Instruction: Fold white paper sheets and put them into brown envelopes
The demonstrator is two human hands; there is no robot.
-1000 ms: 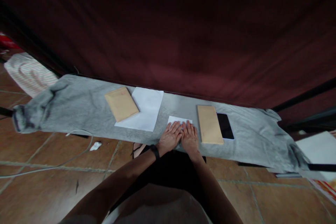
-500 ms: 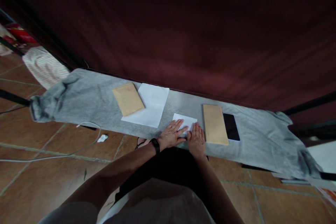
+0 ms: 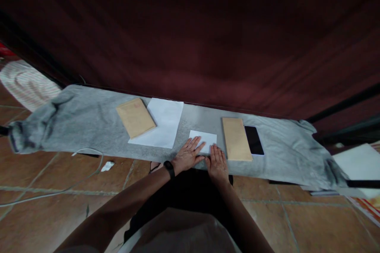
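Observation:
A small white rectangle of paper, seemingly folded (image 3: 203, 138), lies on the grey cloth in front of me. Flat on its left part rests my left hand (image 3: 187, 155), fingers spread, a dark band on the wrist. My right hand (image 3: 218, 163) lies flat at the paper's right edge, its fingers stretched out close together. The thumbs nearly meet at the near edge, and the hands cover the lower corners of the paper. Just right of my right hand is a brown envelope (image 3: 236, 139).
Beside that envelope lies a dark-screened phone (image 3: 254, 140). To the left, another brown envelope (image 3: 135, 118) overlaps a larger white sheet (image 3: 166, 120). The grey cloth (image 3: 86, 122) covers a narrow bench against a dark red curtain (image 3: 190, 55). A white cable (image 3: 74, 185) crosses the tiled floor.
The view has shifted a little, so the bench and its things sit further left. My left hand has slid slightly toward the paper's near left side; both hands stay flat.

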